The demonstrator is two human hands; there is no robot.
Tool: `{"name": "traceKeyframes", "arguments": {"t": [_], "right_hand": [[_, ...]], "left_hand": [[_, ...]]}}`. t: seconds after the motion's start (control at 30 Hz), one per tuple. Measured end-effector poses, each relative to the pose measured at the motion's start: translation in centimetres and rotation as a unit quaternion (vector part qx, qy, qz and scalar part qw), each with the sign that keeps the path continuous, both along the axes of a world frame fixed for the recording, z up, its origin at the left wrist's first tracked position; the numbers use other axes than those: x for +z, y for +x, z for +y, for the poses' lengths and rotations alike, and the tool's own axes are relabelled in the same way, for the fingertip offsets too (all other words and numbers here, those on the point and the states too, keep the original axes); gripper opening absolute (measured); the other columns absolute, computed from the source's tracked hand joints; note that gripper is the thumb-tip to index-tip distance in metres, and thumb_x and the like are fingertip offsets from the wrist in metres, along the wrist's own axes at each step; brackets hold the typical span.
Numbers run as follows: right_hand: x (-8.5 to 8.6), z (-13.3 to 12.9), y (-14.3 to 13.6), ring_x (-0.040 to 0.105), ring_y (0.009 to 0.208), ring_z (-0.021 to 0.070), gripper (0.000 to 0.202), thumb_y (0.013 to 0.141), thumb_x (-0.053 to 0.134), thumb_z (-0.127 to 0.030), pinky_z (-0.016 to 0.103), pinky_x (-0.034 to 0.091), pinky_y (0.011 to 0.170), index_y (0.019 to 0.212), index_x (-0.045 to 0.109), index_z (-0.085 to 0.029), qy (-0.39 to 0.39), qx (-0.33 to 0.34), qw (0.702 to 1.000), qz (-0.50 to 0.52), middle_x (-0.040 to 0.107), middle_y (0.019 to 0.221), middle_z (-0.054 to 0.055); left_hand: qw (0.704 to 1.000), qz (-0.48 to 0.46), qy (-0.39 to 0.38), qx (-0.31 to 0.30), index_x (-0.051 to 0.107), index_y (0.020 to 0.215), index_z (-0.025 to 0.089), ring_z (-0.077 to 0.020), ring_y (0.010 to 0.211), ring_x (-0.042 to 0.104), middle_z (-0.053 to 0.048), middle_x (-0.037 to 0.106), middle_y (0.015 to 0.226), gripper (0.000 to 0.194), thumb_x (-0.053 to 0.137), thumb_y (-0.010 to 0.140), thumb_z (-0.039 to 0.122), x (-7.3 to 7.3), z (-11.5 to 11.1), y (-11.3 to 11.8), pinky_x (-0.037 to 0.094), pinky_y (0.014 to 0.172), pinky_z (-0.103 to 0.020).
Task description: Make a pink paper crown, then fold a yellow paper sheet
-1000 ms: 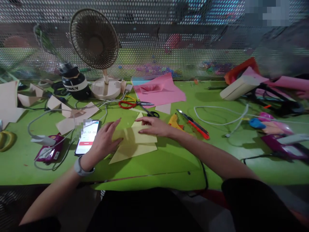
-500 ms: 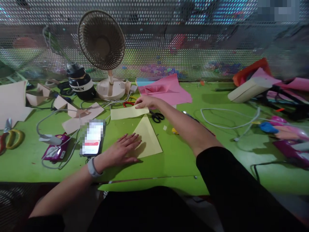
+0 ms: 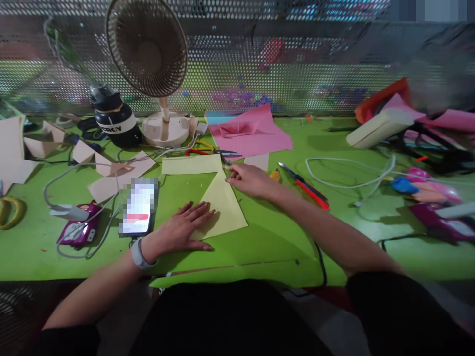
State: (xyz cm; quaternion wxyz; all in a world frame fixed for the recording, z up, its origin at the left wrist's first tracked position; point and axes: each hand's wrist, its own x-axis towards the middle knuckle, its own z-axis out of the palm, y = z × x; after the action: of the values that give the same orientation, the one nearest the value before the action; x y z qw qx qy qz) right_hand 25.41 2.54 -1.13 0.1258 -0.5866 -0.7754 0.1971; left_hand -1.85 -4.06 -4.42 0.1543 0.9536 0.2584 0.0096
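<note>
On the green counter (image 3: 270,242), a yellow triangle (image 3: 229,210) lies partly under the spread left hand (image 3: 187,226). The right hand (image 3: 247,180) curls beside its tip, any pinch unclear. A yellow strip (image 3: 191,164) lies just beyond.

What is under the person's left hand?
The left hand lies over the left side of the yellow triangular paper, with green table around it. The paper's left corner, and whatever the palm covers, can't be seen.
</note>
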Motion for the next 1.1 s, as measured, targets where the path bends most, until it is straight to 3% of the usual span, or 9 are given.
{"name": "traceKeyframes", "arguments": {"t": [0.1,0.3,0.5,0.63,0.77,0.83,0.97,1.03,1.1], "right_hand": [[-1.1,-1.5,0.7,0.068,0.083,0.0212,0.036,0.089,0.064,-0.034,0.036,0.056,0.073,0.121,0.063,-0.018,-0.092,-0.023,0.990,0.103,0.072,0.098,0.010],[-1.7,-3.2,0.2,0.067,0.088,0.0208,0.050,0.084,0.069,-0.034,0.043,0.061,0.081,0.130,0.058,-0.021,-0.122,-0.063,0.957,0.255,0.067,0.110,0.010],[-1.9,-5.4,0.0,0.068,0.089,0.0191,0.044,0.085,0.068,-0.036,0.046,0.062,0.087,0.127,0.062,-0.026,-0.185,-0.008,0.917,0.353,0.064,0.117,0.008],[-2.2,-5.9,-0.2,0.066,0.103,0.0210,0.037,0.087,0.064,-0.030,0.050,0.054,0.100,0.125,0.063,-0.025,-0.151,0.038,0.901,0.406,0.066,0.116,0.008],[-2.0,-6.0,-0.8,0.058,0.125,0.0225,0.046,0.086,0.060,-0.023,0.051,0.046,0.110,0.132,0.055,-0.028,-0.139,0.078,0.869,0.468,0.058,0.137,0.008],[-1.9,-6.2,-1.1,0.050,0.135,0.0228,0.052,0.085,0.058,-0.020,0.049,0.045,0.111,0.136,0.050,-0.030,-0.152,0.102,0.858,0.480,0.051,0.148,0.006],[-1.4,-6.7,-0.5,0.047,0.138,0.0228,0.061,0.084,0.050,-0.013,0.049,0.044,0.112,0.143,0.046,-0.030,-0.104,0.146,0.890,0.419,0.046,0.152,0.006],[-1.1,-6.8,0.5,0.044,0.141,0.0230,0.067,0.082,0.048,-0.009,0.052,0.037,0.117,0.145,0.045,-0.031,-0.007,0.154,0.929,0.337,0.044,0.153,0.006],[-0.9,-6.8,1.8,0.038,0.145,0.0240,0.075,0.079,0.048,-0.005,0.054,0.030,0.120,0.149,0.041,-0.031,0.085,0.175,0.953,0.234,0.041,0.156,0.006]], "left_hand": [[1.000,0.009,0.006,-0.001,0.021,0.158,0.016,-0.0295,0.151,0.021,-0.015,0.023,0.163,0.101,0.040,0.084,0.082,0.0,0.0,0.1,0.013,0.125,-0.046],[1.000,0.010,-0.005,0.006,0.018,0.159,0.018,-0.0279,0.152,0.020,-0.014,0.023,0.163,0.099,0.044,0.085,0.079,0.2,-0.1,0.3,0.012,0.125,-0.046],[1.000,-0.014,-0.016,0.010,0.016,0.159,0.019,-0.0288,0.153,0.016,-0.014,0.018,0.165,0.099,0.049,0.085,0.076,0.4,-0.3,0.2,0.014,0.125,-0.046],[0.998,-0.046,-0.024,0.028,0.013,0.159,0.016,-0.0335,0.153,0.014,-0.018,0.010,0.166,0.111,0.056,0.078,0.078,1.1,-0.8,0.4,0.019,0.124,-0.049],[0.993,-0.085,-0.027,0.073,0.013,0.157,0.008,-0.0366,0.148,0.028,-0.026,0.026,0.160,0.110,0.056,0.081,0.075,1.0,-1.0,1.0,0.029,0.120,-0.050],[0.986,-0.107,-0.037,0.121,0.023,0.153,0.004,-0.0376,0.140,0.042,-0.028,0.041,0.151,0.094,0.052,0.088,0.066,0.5,-0.9,1.2,0.039,0.113,-0.050],[0.971,-0.132,-0.059,0.190,0.045,0.139,0.008,-0.0286,0.106,0.068,-0.021,0.066,0.119,0.052,0.028,0.103,0.042,0.1,-0.2,0.8,0.055,0.089,-0.041],[0.959,-0.154,-0.086,0.220,0.054,0.129,0.013,-0.0228,0.083,0.070,-0.012,0.071,0.097,0.048,0.028,0.103,0.043,0.7,0.2,0.2,0.056,0.074,-0.034],[0.922,-0.221,-0.152,0.279,0.062,0.115,0.014,-0.0201,0.072,0.066,-0.007,0.069,0.083,0.047,0.034,0.102,0.049,1.7,0.4,-0.4,0.054,0.065,-0.031]]}}
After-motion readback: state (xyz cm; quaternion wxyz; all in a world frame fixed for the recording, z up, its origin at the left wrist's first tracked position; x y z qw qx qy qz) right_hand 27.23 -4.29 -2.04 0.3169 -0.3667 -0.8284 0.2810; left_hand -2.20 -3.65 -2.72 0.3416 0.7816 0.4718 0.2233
